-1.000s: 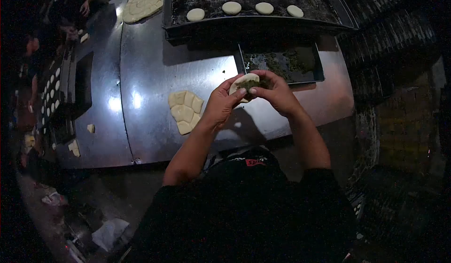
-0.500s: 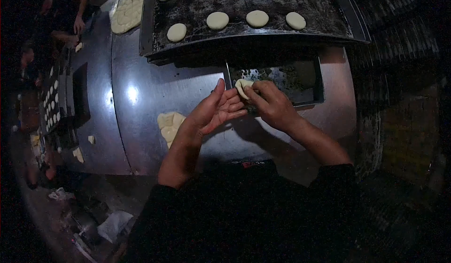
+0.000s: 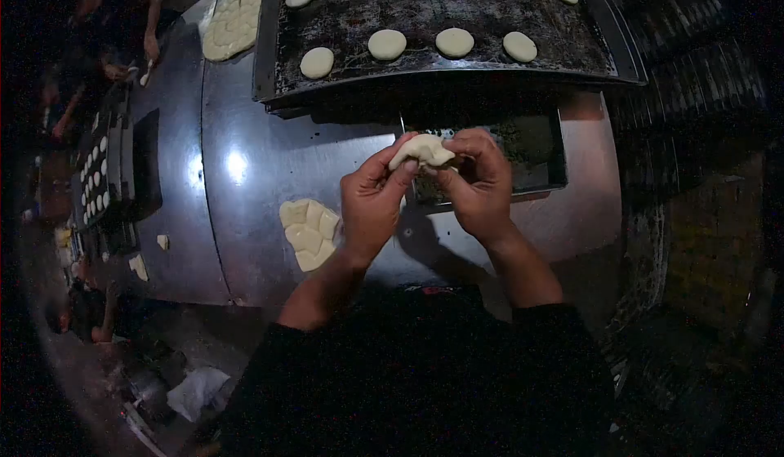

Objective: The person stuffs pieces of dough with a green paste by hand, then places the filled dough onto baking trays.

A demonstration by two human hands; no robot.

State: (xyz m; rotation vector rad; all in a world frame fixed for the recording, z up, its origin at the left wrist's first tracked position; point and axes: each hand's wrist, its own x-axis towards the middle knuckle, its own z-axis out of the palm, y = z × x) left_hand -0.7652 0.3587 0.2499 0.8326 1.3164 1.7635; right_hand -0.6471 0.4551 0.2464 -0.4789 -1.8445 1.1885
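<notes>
Both hands hold one piece of dough (image 3: 423,150) above the metal table, in front of a shallow tray. My left hand (image 3: 374,204) pinches its left end between thumb and fingers. At the other end, my right hand (image 3: 480,186) grips it with thumb and fingertips. The dough is pale, folded and uneven along its lower edge. Beneath and behind the hands lies the shallow tray (image 3: 535,151) with dark green bits in it, partly hidden by my fingers. A scored slab of dough (image 3: 310,234) rests on the table just left of my left forearm.
A large dark baking tray (image 3: 425,17) with several round dough pieces stands at the back. Beside it lies a bigger scored dough slab (image 3: 233,26). Another tray of rounds (image 3: 95,178) is at the left, near other people. Small dough scraps (image 3: 139,267) lie on the steel table (image 3: 269,155).
My left hand has turned from an open palm to pinching the dough. My right hand keeps hold of it, and the dough is now stretched between both hands.
</notes>
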